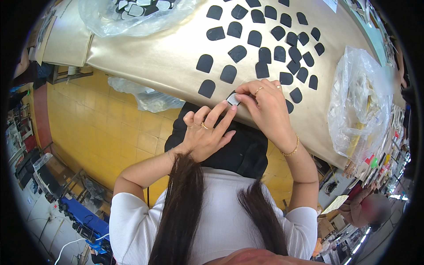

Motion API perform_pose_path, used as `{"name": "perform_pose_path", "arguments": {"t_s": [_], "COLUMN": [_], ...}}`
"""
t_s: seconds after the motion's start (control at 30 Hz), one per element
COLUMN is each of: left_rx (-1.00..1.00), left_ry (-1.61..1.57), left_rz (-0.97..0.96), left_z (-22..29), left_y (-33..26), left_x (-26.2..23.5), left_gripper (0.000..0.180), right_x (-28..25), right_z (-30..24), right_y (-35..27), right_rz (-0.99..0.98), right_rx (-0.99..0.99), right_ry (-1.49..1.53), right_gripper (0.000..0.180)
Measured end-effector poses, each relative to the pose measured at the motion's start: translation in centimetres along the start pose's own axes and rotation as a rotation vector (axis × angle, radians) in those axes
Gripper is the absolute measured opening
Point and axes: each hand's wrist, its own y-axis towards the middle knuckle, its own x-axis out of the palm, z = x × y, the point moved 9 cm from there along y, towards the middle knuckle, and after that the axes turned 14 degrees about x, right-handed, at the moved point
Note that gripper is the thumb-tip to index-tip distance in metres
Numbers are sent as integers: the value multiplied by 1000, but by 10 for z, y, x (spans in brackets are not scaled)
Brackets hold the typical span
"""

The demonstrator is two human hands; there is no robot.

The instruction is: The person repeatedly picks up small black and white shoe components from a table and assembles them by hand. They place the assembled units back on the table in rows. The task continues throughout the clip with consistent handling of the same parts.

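Observation:
At the near edge of the gold-coloured table lies a small piece with a light grey face and a dark edge (233, 100). My right hand (270, 108) pinches its far right side between thumb and fingers. From the left, my left hand (204, 136) reaches in with its fingers stretched apart. The tips of two of its fingers touch the piece's near left side, and its thumb is free. Several flat black pieces (229, 74), each with one rounded end, are spread over the table beyond my hands. Some of them overlap at the right.
A clear plastic bag (137, 27) of black and grey pieces sits at the far left of the table (154, 57). Another clear bag (360, 106) lies at the right edge. Plastic sheeting (148, 95) hangs below the table, above the yellow tiled floor (97, 119). Another person (360, 210) is at the lower right.

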Motion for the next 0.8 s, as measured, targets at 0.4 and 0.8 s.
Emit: {"name": "perform_pose_path", "arguments": {"t_s": [0.4, 0.8], "left_rx": [3, 23], "left_ry": [165, -17], "left_rz": [-116, -129], "left_z": [0, -8], "left_y": [3, 28], "left_x": [11, -1], "left_gripper": [71, 78], "right_x": [-3, -218], "right_z": [-4, 129], "right_y": [1, -78], "right_rz": [84, 872], "right_rx": [-17, 415], "right_ry": [-190, -49], "right_gripper": [20, 21]}}
